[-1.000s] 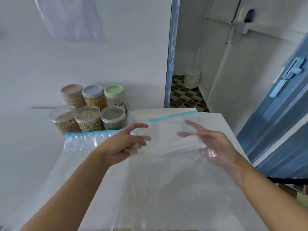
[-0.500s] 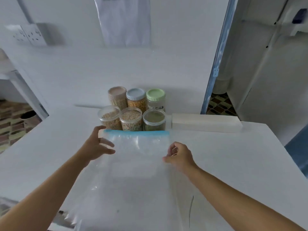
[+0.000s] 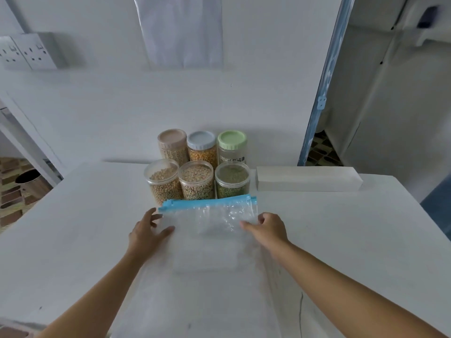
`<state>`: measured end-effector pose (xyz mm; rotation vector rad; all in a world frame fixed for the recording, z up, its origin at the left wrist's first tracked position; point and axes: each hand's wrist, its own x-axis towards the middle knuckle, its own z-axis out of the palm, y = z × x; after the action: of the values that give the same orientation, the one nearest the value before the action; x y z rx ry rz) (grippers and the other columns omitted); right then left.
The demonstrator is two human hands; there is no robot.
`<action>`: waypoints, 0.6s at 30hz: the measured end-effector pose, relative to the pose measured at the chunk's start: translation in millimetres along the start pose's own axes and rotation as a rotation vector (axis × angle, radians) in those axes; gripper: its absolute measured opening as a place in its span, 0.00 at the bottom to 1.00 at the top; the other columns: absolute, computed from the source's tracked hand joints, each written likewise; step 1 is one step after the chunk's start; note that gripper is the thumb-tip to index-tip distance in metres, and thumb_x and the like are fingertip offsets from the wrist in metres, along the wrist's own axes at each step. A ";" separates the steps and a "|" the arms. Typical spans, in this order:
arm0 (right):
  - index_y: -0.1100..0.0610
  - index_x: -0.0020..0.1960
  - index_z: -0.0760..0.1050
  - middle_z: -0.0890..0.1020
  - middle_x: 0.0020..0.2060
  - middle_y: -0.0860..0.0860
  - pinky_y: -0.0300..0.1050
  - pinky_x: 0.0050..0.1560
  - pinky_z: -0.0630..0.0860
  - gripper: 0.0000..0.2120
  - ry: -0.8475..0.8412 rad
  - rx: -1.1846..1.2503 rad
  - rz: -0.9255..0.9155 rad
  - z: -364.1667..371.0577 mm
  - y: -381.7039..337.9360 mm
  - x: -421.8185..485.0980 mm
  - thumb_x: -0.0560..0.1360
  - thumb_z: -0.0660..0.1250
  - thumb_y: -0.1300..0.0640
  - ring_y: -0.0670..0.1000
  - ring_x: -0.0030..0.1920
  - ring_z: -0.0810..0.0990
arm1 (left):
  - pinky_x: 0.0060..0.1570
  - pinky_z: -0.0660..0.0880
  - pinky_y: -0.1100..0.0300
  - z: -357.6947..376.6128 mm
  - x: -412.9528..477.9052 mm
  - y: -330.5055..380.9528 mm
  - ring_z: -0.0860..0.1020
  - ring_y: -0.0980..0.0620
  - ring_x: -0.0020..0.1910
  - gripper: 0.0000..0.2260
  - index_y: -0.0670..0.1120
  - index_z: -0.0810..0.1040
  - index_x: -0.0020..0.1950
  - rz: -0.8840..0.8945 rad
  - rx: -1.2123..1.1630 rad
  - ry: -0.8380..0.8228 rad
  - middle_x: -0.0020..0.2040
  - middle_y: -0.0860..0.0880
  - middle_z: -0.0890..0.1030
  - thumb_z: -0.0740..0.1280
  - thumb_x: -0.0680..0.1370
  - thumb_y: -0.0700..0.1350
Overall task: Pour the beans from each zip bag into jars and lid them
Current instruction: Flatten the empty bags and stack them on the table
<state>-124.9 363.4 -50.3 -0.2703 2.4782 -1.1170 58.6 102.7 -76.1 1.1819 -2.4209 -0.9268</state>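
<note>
An empty clear zip bag (image 3: 219, 220) with a blue zip strip (image 3: 207, 203) lies flat on the white table (image 3: 85, 240), just in front of the jars. My left hand (image 3: 146, 232) rests on its left edge with fingers spread. My right hand (image 3: 267, 228) pinches its right edge, fingers curled. Several jars of beans stand by the wall: three at the back with pink (image 3: 172, 139), blue (image 3: 201, 140) and green (image 3: 231, 140) lids, and three shorter clear ones (image 3: 196, 179) in front. More clear plastic (image 3: 205, 301) lies under the bag toward me.
A long white box (image 3: 307, 178) lies right of the jars against the wall. Wall sockets (image 3: 24, 53) sit high on the left. A doorway with a blue frame (image 3: 319, 106) opens on the right. A dark bin (image 3: 28, 176) stands on the floor at left.
The bag, held up in both hands a second ago, now lies flat in front of the jars. Both hands have come down to its side edges. My view swung left.
</note>
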 end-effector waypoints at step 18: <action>0.48 0.67 0.73 0.82 0.56 0.50 0.54 0.59 0.81 0.38 -0.175 0.301 -0.018 -1.9 -0.8 29.5 0.57 0.76 0.48 0.52 0.56 0.82 | 0.69 0.71 0.41 24.0 18.3 39.7 0.71 0.40 0.68 0.42 0.45 0.67 0.77 -0.201 0.013 -0.102 0.69 0.40 0.70 0.83 0.67 0.46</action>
<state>-152.2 354.2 -56.9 -0.2873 2.1259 -1.3900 11.3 116.6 -68.3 1.4363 -2.4225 -1.0538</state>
